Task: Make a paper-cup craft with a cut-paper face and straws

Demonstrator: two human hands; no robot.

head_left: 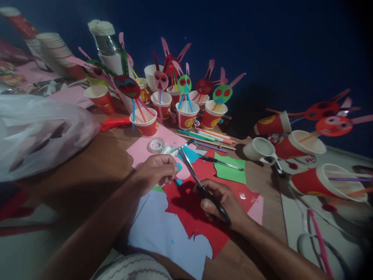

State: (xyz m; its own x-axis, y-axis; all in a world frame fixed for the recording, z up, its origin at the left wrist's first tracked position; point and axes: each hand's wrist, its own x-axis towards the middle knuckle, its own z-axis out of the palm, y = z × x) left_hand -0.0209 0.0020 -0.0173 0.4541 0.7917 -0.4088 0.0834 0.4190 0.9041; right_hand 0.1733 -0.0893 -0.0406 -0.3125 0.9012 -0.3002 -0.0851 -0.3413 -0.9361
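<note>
Between the thumb and fingers of my left hand (161, 169) is pinched a small blue paper piece (178, 167). Another blue paper piece (178, 182) shows just below those fingertips; whether it is attached cannot be made out. My right hand (223, 200) is wrapped round the black handles of a pair of scissors (190, 169), whose blades point up and left, close to the left fingertips. Under both hands lie cut sheets of red paper (215, 237), light blue paper (159, 229) and pink paper (140, 149). A green paper piece (233, 171) carries a black pen (225, 161).
Red-and-white paper cups (187, 118) with paper faces on straws line the back. More cups (317, 182) lie tipped at the right, beside a white mug (258, 149). A tape roll (156, 145), coloured pens (214, 137) and a plastic bag (43, 136) are also on the table.
</note>
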